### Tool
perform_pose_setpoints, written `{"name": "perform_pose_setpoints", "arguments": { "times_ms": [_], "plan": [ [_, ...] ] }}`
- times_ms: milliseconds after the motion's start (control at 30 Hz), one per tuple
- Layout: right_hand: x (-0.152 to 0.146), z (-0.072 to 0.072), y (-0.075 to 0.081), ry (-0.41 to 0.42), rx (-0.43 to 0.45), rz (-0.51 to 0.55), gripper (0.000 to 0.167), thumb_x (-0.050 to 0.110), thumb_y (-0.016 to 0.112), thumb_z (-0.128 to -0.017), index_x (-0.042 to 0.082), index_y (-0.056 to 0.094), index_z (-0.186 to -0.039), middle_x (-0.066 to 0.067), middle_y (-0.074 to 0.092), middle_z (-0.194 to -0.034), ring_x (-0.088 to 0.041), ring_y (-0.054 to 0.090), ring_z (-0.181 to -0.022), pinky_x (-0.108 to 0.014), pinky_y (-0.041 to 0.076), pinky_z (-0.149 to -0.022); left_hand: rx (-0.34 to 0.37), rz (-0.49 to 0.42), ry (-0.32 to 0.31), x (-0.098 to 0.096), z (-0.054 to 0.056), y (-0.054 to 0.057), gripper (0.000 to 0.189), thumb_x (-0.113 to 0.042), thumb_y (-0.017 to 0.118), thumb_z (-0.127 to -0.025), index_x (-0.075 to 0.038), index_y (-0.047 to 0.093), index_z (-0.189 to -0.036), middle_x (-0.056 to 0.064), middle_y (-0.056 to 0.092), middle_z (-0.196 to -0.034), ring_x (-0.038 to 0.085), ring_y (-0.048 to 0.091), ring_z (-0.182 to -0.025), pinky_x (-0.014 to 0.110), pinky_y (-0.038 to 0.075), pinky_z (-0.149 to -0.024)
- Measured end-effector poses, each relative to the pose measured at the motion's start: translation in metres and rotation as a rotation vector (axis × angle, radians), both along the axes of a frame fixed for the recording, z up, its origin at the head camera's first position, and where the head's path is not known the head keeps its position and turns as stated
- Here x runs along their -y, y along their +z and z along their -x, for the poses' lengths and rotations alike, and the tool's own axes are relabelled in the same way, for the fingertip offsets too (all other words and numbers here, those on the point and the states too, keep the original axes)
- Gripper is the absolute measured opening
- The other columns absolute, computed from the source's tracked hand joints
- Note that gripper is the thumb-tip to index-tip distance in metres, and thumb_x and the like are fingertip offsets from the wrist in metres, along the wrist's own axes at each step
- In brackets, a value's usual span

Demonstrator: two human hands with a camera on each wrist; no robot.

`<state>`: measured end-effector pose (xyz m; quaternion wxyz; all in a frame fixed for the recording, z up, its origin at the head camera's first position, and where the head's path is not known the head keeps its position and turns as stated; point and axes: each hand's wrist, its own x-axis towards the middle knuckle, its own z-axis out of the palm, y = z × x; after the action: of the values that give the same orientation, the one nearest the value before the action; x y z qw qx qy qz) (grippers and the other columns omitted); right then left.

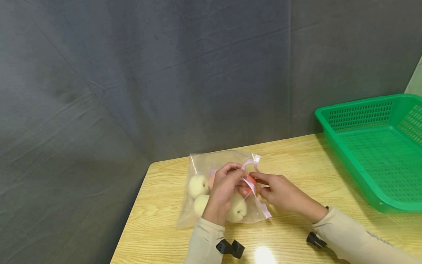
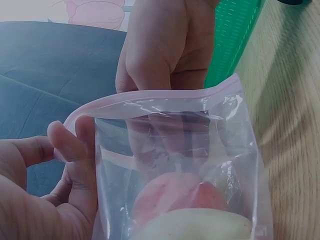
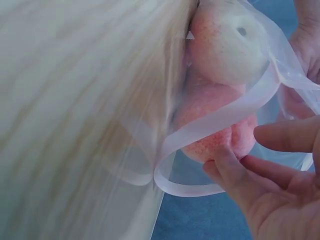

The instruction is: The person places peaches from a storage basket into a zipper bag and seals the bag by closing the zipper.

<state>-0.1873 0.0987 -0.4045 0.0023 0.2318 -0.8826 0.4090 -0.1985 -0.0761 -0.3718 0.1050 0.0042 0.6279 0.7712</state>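
A clear zip bag with a pale pink seal strip lies on the table, its mouth facing right. Several pale yellow peaches and some pinkish-red ones are inside. My left hand pinches the bag's edge near the mouth, seen at the left of the left wrist view. At the opening, my right hand holds a pinkish-red peach between thumb and fingers, just within the seal strip. A paler peach with a red blush rests beyond it.
A green plastic basket with mesh sides stands at the right of the wooden table. A dark grey cloth hangs behind the table's back edge. Light glares off the front of the tabletop.
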Motion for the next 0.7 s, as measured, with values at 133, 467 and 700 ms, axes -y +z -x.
{"name": "perform_pose_setpoints", "arguments": {
  "times_ms": [133, 467, 700],
  "plan": [
    [-0.002, 0.001, 0.001, 0.031, 0.056, 0.011, 0.048, 0.009, 0.058, -0.098, 0.002, 0.049, -0.145, -0.03, 0.048, -0.145, -0.038, 0.062, -0.121, -0.025, 0.062, -0.075, -0.001, 0.008, -0.008, 0.0, 0.0, 0.0, 0.015, -0.002, 0.061, -0.086, 0.003, 0.058, -0.099, 0.001, 0.061, -0.069, 0.006, 0.056, -0.047, 0.015, 0.048, -0.04],
    [-0.026, 0.013, 0.024, -0.003, 0.054, 0.028, 0.031, 0.014, 0.062, -0.097, 0.003, 0.066, -0.126, -0.018, 0.067, -0.127, -0.033, 0.07, -0.108, -0.038, 0.064, -0.084, 0.008, -0.003, -0.024, 0.001, -0.002, -0.004, 0.011, 0.0, 0.062, -0.086, -0.003, 0.058, -0.096, 0.001, 0.063, -0.072, 0.008, 0.06, -0.049, 0.017, 0.052, -0.043],
    [-0.038, 0.033, 0.035, -0.183, 0.063, 0.035, 0.027, 0.025, 0.06, -0.099, 0.009, 0.067, -0.12, -0.017, 0.069, -0.119, -0.03, 0.07, -0.099, -0.035, 0.061, -0.077, 0.013, 0.021, -0.048, 0.0, -0.006, -0.007, 0.022, -0.002, 0.066, -0.087, 0.001, 0.06, -0.108, 0.004, 0.066, -0.079, 0.012, 0.066, -0.056, 0.018, 0.053, -0.044]
  ]
}}
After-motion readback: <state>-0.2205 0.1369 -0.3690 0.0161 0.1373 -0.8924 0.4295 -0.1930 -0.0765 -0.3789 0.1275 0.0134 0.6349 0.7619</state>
